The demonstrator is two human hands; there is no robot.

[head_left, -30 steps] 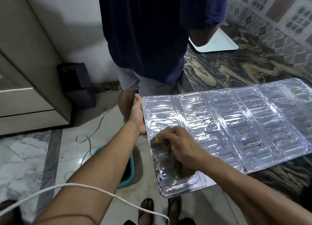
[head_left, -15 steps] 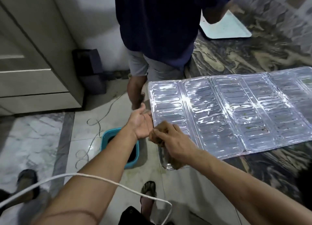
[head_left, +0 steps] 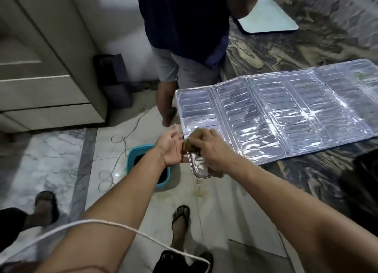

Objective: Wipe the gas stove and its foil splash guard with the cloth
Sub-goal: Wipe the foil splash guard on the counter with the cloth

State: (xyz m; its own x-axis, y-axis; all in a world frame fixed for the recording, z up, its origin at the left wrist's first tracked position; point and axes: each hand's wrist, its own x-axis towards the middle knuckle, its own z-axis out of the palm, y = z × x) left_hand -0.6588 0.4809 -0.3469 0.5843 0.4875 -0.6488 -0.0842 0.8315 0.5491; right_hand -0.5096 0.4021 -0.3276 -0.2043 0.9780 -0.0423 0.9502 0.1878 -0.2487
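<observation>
The foil guard lies flat on the marbled counter, its left end jutting past the counter edge over open floor, where a teal bucket sits at 7 o'clock of that end. The right hand clutches a brown cloth on the overhanging corner. The left hand is relaxed, palm up, at the guard's left edge; the embossed foil is shiny and creased.

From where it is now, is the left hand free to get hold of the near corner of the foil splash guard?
Probably yes. The left hand, fingers relaxed, sits right beside the foil splash guard where its corner overhangs the counter. Only the brown cloth under the right hand covers that corner.
</observation>
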